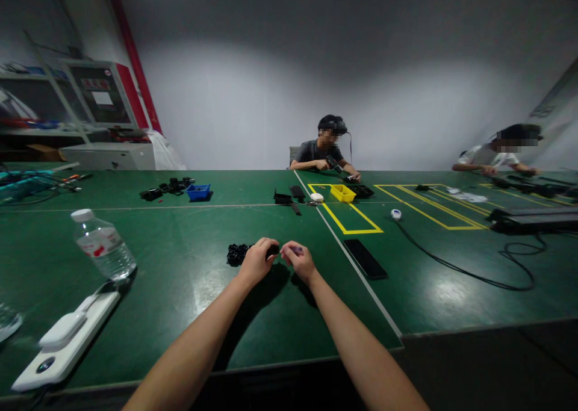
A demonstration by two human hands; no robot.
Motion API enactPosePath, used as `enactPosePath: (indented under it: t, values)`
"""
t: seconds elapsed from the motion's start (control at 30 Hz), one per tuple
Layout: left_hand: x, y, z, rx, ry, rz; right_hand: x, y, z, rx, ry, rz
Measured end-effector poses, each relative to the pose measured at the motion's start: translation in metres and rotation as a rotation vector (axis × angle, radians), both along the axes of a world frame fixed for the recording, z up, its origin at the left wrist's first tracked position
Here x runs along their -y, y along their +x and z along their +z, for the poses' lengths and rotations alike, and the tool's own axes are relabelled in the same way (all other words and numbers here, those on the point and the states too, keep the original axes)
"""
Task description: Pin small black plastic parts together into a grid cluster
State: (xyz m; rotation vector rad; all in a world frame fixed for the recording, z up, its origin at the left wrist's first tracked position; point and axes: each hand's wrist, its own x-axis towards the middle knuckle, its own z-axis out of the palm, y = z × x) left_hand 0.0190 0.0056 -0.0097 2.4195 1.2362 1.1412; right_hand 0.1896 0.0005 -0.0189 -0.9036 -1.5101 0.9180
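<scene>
My left hand [257, 259] is closed around a small black part [272, 250] above the green table [189, 278]. Right beside it, my right hand [298, 260] pinches a small purplish item [295, 250] whose kind I cannot make out. The two hands nearly touch at the fingertips. A cluster of small black plastic parts [236, 254] lies on the table just left of my left hand.
A clear water bottle [103, 244] and a white device [67, 339] lie at the left. A black phone [365, 258] lies right of my hands, with a black cable [451, 265] beyond. A blue bin [198, 191] and yellow bin [342, 192] sit farther back. Two other people work at the far side.
</scene>
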Motion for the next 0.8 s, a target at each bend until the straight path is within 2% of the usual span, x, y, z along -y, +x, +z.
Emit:
enactPosePath:
  t: [0.8]
  values:
    - [-0.0007,0.0,-0.0024,-0.035,0.01,0.0,-0.0012,-0.0002,-0.0018,0.028,0.004,0.008]
